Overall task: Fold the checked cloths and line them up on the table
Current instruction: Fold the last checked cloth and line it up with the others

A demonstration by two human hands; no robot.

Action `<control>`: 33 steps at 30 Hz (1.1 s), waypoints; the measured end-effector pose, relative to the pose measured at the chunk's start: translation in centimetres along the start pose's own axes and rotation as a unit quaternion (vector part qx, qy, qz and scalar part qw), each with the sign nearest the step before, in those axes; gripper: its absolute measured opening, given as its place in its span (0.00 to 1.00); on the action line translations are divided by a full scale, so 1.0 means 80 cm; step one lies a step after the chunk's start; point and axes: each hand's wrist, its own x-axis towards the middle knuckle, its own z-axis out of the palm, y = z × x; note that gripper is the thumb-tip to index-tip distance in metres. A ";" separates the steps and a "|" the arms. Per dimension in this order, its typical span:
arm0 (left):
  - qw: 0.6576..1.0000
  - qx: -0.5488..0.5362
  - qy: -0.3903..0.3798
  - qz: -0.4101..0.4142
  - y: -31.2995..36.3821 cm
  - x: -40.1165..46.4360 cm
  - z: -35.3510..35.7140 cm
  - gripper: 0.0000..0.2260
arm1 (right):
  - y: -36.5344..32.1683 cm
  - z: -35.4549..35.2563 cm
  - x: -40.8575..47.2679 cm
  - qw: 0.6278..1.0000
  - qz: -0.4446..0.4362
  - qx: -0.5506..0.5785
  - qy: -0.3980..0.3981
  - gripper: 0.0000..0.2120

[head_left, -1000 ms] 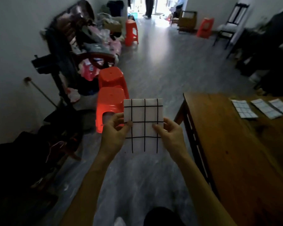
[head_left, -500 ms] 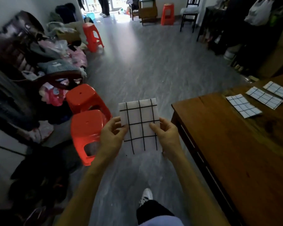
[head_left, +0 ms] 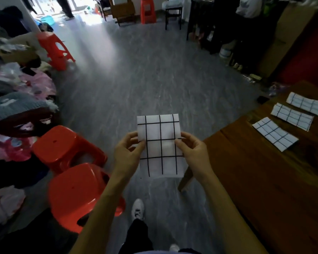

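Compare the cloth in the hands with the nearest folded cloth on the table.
The held cloth hangs upright over the floor, pinched by the left hand and right hand; the nearest table cloth lies flat and untouched on the table. Both are white with dark checks.

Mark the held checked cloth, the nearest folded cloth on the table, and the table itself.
held checked cloth (head_left: 161, 143), head view, centre of its white face.
nearest folded cloth (head_left: 274, 133), head view, middle of its top.
table (head_left: 255, 180), head view, bare wooden top.
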 end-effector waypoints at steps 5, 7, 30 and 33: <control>0.997 -0.011 -0.078 0.013 -0.006 0.133 -0.011 0.09 | -0.024 0.039 0.094 0.999 -0.008 -0.012 0.043 0.13; 0.993 0.000 -0.118 0.020 0.002 0.185 -0.014 0.09 | -0.043 0.051 0.125 0.998 -0.015 -0.017 0.061 0.12; 0.859 0.083 -0.501 0.071 0.034 0.498 0.381 0.10 | -0.033 -0.132 0.360 0.862 0.004 0.050 0.505 0.12; 0.832 0.086 -0.540 0.090 0.045 0.507 0.441 0.09 | -0.044 -0.161 0.369 0.834 0.008 0.045 0.550 0.13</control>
